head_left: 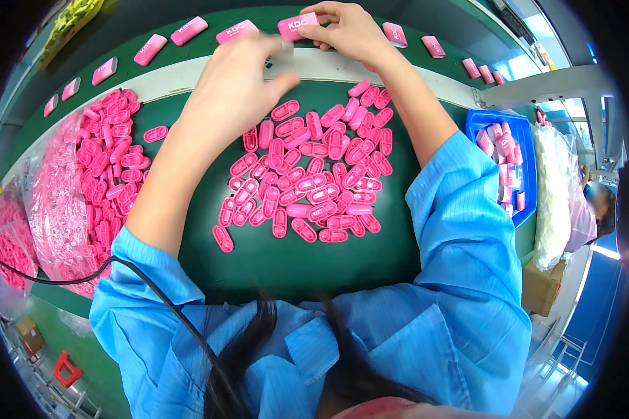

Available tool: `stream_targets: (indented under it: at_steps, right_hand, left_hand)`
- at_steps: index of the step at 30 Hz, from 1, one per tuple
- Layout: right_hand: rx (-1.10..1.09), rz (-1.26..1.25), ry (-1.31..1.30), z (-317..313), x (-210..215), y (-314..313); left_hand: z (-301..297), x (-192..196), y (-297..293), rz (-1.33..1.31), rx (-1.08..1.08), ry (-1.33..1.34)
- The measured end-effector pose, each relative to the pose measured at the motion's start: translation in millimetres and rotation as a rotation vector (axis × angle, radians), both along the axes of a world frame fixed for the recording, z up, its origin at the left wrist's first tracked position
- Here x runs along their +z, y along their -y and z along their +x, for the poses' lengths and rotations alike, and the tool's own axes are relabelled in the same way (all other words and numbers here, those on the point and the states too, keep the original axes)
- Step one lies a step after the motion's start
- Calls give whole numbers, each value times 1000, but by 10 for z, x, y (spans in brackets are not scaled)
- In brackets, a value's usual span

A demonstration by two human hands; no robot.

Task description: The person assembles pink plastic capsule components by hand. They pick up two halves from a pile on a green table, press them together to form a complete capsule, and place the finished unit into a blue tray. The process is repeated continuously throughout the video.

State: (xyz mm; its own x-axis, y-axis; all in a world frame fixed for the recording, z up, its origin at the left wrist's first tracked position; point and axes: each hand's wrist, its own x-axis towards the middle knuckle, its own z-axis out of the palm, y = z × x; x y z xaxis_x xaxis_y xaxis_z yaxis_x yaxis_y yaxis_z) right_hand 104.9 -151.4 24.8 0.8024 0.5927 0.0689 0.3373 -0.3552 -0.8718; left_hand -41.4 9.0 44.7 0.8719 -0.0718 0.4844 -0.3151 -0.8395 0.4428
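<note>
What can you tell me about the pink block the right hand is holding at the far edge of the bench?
The pink block is a small rounded rectangular case, matte plastic by its look, with white lettering on its upper face. It lies tilted on the belt, level with a row of similar blocks. The right hand pinches its right end; the left hand hovers close below, blurred.

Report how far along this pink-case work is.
Done, by the look of it: closed pink cases lie in a row along the belt. In hand: the right hand holds one case; the left hand is blurred beside it. Left: a pile of loose parts and a full bag.
</note>
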Motion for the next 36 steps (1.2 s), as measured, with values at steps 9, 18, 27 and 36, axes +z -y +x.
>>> stream_targets:
  at_steps: [9, 18, 27, 36]
  right_hand:
    - [-90, -438, 794, 311, 18, 487]
    - [-42, 278, -217, -258, 120, 500]
    - [-12, 374, -401, -413, -51, 417]
    - [22, 367, -194, -447, -33, 411]
  left_hand:
    - [-57, -54, 128, -204, -132, -469]
    - [277, -315, 175, -1294, -235, -463]
    - [335, -401, 101, -1219, -184, -330]
    - [255, -294, 90, -807, -90, -190]
